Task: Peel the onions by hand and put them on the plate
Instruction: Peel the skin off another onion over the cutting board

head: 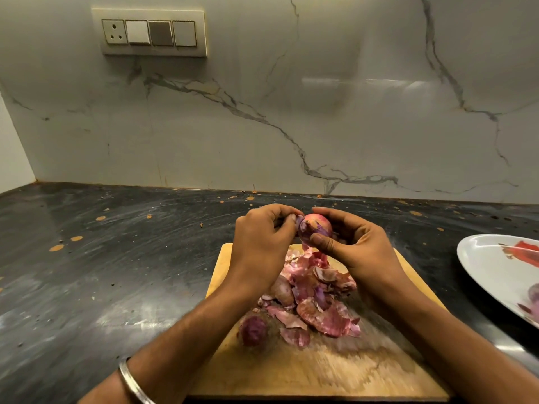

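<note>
I hold a small red onion (316,225) above the far edge of a wooden cutting board (306,371). My right hand (354,252) cups it, thumb across its front. My left hand (262,243) pinches a purple strip of its skin at the left end. A heap of pink onion skins (316,298) lies on the board under my hands. Two unpeeled onions lie there too, one (254,330) at the heap's near left, one (281,290) half buried. A white plate (495,269) sits at the right edge, with a peeled onion (534,294) barely showing on it.
The board rests on a dark stone counter (116,272) speckled with small bits and stains. A marble backsplash (291,126) rises behind, with a switch and socket panel (153,32) at upper left. A metal bangle (132,381) is on my left wrist.
</note>
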Tool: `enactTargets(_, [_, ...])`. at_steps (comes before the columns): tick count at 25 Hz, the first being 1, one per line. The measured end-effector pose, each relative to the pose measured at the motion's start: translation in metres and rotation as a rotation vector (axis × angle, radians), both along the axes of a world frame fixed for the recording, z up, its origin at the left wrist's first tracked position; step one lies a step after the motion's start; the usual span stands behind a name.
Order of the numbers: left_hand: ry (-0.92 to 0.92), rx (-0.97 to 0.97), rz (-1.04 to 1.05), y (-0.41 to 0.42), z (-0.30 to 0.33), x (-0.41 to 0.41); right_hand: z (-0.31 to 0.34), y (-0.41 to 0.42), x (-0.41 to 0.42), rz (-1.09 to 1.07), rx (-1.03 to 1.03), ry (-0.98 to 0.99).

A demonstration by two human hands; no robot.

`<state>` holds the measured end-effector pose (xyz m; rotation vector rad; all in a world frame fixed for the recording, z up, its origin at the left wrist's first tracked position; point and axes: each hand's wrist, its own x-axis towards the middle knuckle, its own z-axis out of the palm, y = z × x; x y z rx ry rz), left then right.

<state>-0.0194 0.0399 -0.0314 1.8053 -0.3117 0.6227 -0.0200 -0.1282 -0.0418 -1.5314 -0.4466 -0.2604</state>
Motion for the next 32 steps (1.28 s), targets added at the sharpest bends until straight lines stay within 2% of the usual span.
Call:
enactTargets(3, [0.167,-0.162,-0.113,0.000,0.001,0.002,-0.001,-0.001,0.003,0.028,0.009,0.014])
enactTargets(8, [0.116,-0.095,-0.113,-0.003,-0.001,-0.002,-0.002,-0.002,0.003,0.019,0.049,0.028])
enactTargets(13, [0.118,-0.137,-0.070,-0.001,-0.001,0.000,-0.002,0.001,0.000,0.025,0.012,0.000])
enactTargets(16, [0.170,-0.238,-0.125,-0.001,0.000,0.001,-0.001,0.001,0.000,0.033,0.007,0.003])
enactTargets(21, [0.315,-0.438,-0.173,0.002,0.003,0.005,0.000,0.003,-0.002,0.180,0.121,0.123])
enactTargets(26, [0.352,-0.435,-0.169,0.000,0.002,0.004,0.003,0.006,-0.002,0.172,0.188,0.204])
enactTargets(32, [0.423,-0.509,-0.305,-0.003,0.009,-0.001,0.005,0.006,-0.001,0.169,0.286,0.327])
